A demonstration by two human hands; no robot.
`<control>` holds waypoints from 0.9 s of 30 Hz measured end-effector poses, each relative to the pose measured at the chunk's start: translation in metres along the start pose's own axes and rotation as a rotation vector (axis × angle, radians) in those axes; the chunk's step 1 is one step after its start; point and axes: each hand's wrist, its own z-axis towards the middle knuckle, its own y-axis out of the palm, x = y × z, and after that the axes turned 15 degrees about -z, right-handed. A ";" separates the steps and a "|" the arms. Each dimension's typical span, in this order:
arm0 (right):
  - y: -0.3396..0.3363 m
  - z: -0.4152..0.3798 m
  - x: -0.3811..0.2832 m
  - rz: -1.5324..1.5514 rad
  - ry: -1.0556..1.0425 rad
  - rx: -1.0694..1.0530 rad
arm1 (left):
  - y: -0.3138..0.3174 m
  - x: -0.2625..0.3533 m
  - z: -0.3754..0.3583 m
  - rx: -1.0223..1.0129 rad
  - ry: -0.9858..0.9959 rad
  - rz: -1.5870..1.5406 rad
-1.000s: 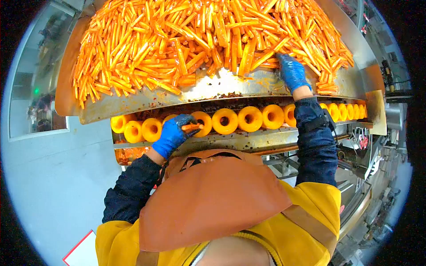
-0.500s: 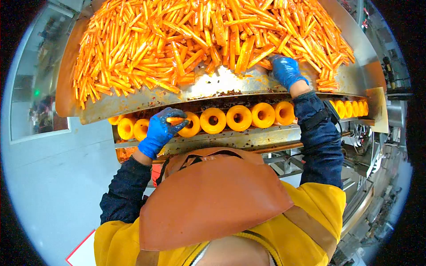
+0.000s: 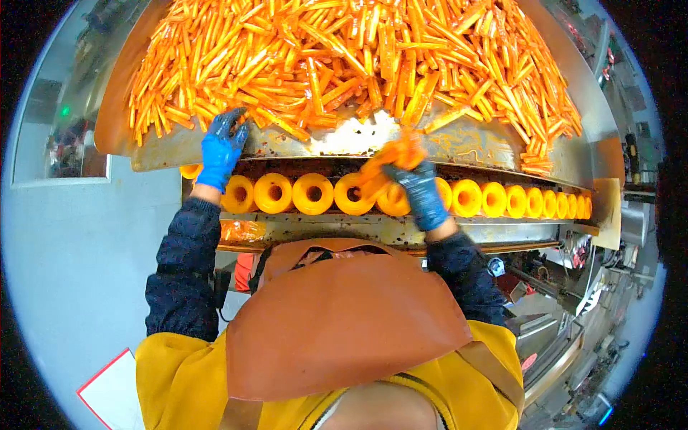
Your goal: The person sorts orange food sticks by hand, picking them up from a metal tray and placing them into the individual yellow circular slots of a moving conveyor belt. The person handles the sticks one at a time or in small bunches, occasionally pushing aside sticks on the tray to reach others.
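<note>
A large heap of orange sticks [image 3: 344, 57] lies on a metal tray [image 3: 287, 147]. Below its front edge runs a row of yellow ring-shaped cups [image 3: 314, 195]. My left hand [image 3: 223, 150], in a blue glove, is at the heap's lower left edge with its fingers apart and nothing visible in them. My right hand [image 3: 419, 193], also in a blue glove, grips a bunch of orange sticks [image 3: 390, 161] above the cups; the bunch is blurred by motion.
A metal ledge [image 3: 322, 228] runs along the front of the cups, with orange material in clear film [image 3: 242, 230] at its left. A brown apron [image 3: 344, 322] covers my front. Machinery and cables [image 3: 552, 287] stand at the right.
My right hand has moved left and down from the heap, now with sticks in it. My left hand has moved up and left to the heap, and the stick it held is gone.
</note>
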 end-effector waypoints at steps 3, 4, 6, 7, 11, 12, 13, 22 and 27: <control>0.063 0.007 0.027 0.156 -0.069 -0.198 | 0.005 -0.006 0.004 -0.003 -0.240 -0.104; 0.079 0.013 0.038 0.098 -0.053 -0.232 | 0.007 -0.008 0.004 0.021 -0.208 -0.115; 0.097 0.021 0.057 -0.030 -0.073 -0.221 | 0.008 -0.011 0.003 0.042 -0.189 -0.132; 0.099 0.020 0.056 -0.068 -0.029 -0.209 | 0.007 -0.011 0.003 0.054 -0.162 -0.158; 0.107 0.016 0.022 -0.051 -0.092 -0.128 | 0.008 -0.011 0.000 0.067 -0.166 -0.104; 0.116 0.016 0.018 -0.036 -0.170 -0.133 | 0.007 -0.009 0.000 0.051 -0.189 -0.108; 0.123 0.018 0.015 -0.018 -0.249 -0.139 | 0.007 -0.009 -0.001 0.062 -0.195 -0.104; 0.122 0.029 0.030 -0.685 -0.603 -0.042 | 0.011 -0.020 -0.004 0.114 -0.166 -0.079; 0.111 0.026 0.015 -0.977 -0.697 -0.116 | 0.008 -0.014 -0.003 0.102 -0.201 -0.076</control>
